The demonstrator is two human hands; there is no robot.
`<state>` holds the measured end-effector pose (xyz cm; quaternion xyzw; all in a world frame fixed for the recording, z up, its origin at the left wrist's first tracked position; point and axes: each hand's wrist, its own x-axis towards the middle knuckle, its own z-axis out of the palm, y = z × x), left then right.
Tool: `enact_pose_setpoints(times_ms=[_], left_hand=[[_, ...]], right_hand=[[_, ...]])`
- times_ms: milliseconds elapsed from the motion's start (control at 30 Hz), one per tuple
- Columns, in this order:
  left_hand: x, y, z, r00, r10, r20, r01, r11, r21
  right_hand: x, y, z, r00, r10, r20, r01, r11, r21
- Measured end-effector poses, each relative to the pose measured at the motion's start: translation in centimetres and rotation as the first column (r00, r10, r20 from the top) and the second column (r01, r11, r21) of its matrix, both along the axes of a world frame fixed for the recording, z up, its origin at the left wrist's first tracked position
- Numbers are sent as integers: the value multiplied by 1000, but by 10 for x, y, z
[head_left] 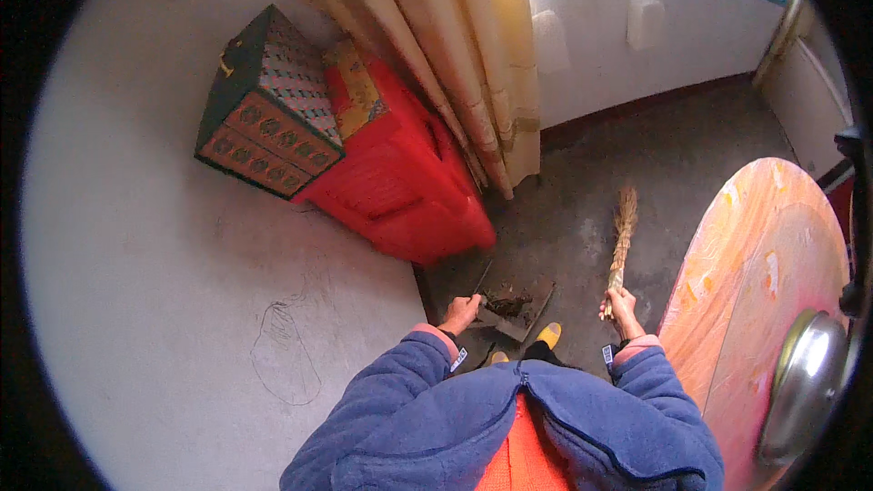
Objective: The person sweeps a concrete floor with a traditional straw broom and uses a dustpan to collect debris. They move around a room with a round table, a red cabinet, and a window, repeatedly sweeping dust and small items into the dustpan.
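My right hand [622,305] is wrapped round the bound grip of a straw hand broom [625,235]. The bristles point away from me, over the dark floor. On the left, my left hand [460,313] is closed on a dustpan [500,324], held low before my feet. Dark loose debris [511,304] lies in the pan. The dustpan's handle is mostly hidden by my fingers. Broom and dustpan are apart.
A red cabinet [391,177] with a patterned chest [273,123] on top stands by the left wall. Curtains [455,55] hang beside it. An oval wooden tabletop [755,264] at right carries a shiny metal lid [805,386]. My yellow-toed shoe [549,335] is near the dustpan.
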<state>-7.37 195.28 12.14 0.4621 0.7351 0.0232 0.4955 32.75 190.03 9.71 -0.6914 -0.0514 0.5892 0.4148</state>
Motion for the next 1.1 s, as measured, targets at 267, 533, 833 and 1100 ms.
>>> enact_pose_setpoints(times_ms=[267, 533, 833, 1100], left_hand=[[33, 21, -10, 995, 5, 99, -6, 1000, 16], [51, 49, 3, 994, 27, 104, -18, 996, -83], [73, 75, 14, 961, 74, 266, -56, 996, -73], [71, 133, -6, 939, -84, 334, 115, 991, -71]], right_hand=[[-30, 10, 24, 947, 112, -301, -131, 990, -45], [10, 26, 13, 950, 45, -309, -69, 995, -67], [28, 38, -1, 982, -176, -73, 167, 979, -118], [-10, -38, 53, 942, -317, -109, 324, 944, 53]])
